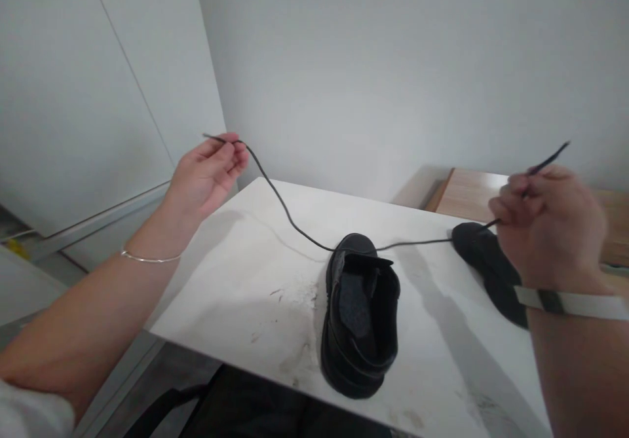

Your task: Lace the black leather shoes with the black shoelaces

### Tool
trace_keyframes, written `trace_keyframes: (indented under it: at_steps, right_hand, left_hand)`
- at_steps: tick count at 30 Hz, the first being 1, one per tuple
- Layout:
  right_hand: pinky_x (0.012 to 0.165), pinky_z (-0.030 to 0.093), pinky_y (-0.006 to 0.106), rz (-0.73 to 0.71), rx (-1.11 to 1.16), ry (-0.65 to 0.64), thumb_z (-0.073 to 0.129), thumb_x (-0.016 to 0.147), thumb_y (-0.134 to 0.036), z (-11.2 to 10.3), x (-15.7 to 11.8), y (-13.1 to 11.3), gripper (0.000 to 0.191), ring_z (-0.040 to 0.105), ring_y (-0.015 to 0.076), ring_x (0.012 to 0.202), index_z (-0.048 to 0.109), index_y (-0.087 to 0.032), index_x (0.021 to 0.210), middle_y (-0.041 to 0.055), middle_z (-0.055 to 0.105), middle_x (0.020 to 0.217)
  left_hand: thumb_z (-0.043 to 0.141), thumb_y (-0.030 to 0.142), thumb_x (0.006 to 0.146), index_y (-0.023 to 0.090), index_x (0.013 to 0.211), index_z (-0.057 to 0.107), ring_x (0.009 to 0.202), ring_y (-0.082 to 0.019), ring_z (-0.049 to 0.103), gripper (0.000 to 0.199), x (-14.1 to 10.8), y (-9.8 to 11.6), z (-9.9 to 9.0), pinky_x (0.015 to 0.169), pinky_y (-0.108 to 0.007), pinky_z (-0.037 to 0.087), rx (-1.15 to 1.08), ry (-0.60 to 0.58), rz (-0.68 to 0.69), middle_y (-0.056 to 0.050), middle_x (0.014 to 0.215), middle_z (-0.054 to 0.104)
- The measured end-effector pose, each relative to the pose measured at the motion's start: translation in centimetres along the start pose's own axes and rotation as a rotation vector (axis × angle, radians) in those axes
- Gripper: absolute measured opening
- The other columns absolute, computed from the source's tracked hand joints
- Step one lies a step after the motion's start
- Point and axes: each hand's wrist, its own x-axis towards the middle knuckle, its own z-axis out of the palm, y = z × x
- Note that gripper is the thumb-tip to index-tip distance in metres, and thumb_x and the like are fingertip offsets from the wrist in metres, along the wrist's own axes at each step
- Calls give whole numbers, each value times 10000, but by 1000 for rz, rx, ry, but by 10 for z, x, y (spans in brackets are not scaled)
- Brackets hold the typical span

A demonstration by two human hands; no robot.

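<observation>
A black shoe [361,317] stands upright on the white table, its heel towards me and its opening facing up. A thin dark shoelace [289,217] passes across the front of the shoe, and its two ends spread out to either side. My left hand [209,169] is raised at the left, pinching the lace close to one end, with the tip sticking out past the fingers. My right hand [550,225], somewhat blurred, is closed around the other side of the lace, whose end points up and right. Both hands are well apart from the shoe.
A second black shoe [491,271] lies on the table [230,307] at the right, partly behind my right wrist. Wooden furniture [472,192] stands beyond the table's far right edge. A white cabinet [98,97] rises at the left, next to a plain wall [393,65]. Dirt marks dot the tabletop.
</observation>
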Motion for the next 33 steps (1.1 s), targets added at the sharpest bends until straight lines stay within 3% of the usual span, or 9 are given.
trace_keyframes:
  at_steps: [4,8,10,13,17,23,26,29,33]
  right_hand:
    - [454,162,251,273,161,-118,748,768,-318,14,-48,26,211,299,63,494,599,-227,887,4,601,770]
    - [460,232,228,343,56,-549,605,937,-411,40,-72,32,206,323,57,495,542,-219,975,32,712,919]
    - [547,361,229,319,42,-674,546,980,-401,46,-76,32,188,465,74,579,527,-214,977,50,724,970]
    - [800,466,285,273,45,-764,497,1011,-380,50,-80,32,176,631,140,856,531,-210,981,59,716,947]
    - [819,463,284,251,9,-751,462,1027,-365,54,-87,39,164,634,138,887,526,-216,1000,56,712,980]
    - [511,353,203,271,-83,-417,554,961,-419,40,-90,50,202,439,76,554,542,-217,962,-20,595,744]
    - [529,395,206,331,-161,-439,627,896,-470,34,-91,55,269,482,95,589,574,-206,903,-22,545,689]
    - [642,487,248,348,-187,-493,677,837,-518,37,-92,60,328,596,146,721,614,-197,853,36,637,784]
    - [640,493,269,376,-266,-524,685,814,-563,38,-90,62,372,603,164,703,701,-192,847,55,685,775]
  left_hand:
    - [674,192,894,134,802,716,736,-90,575,116,-15,-32,31,729,-222,480,155,-85,38,-19,776,633]
    - [666,327,906,121,827,706,814,-151,630,224,-44,-54,60,764,-276,499,304,-338,-87,-68,852,681]
    - [604,349,945,125,919,694,668,-120,576,243,-59,-61,72,646,-256,455,443,-508,-158,-48,791,671]
    - [547,308,967,138,1123,655,609,-105,508,255,-76,-70,83,586,-241,393,577,-616,-167,-18,740,652]
    - [560,293,949,138,1024,692,695,-121,573,217,-89,-78,85,653,-243,443,627,-642,-207,-17,740,640]
    - [601,272,915,146,959,732,775,-139,643,187,-90,-83,72,694,-244,484,741,-639,-196,-56,854,723]
    - [613,272,907,156,934,741,806,-152,672,174,-89,-86,65,690,-245,492,815,-679,-151,-67,890,748]
    - [624,282,910,174,919,748,810,-158,691,165,-90,-89,61,711,-253,501,886,-746,-88,-61,892,763]
    - [617,287,921,187,927,754,777,-152,691,170,-92,-90,59,709,-252,495,966,-791,-28,-47,878,770]
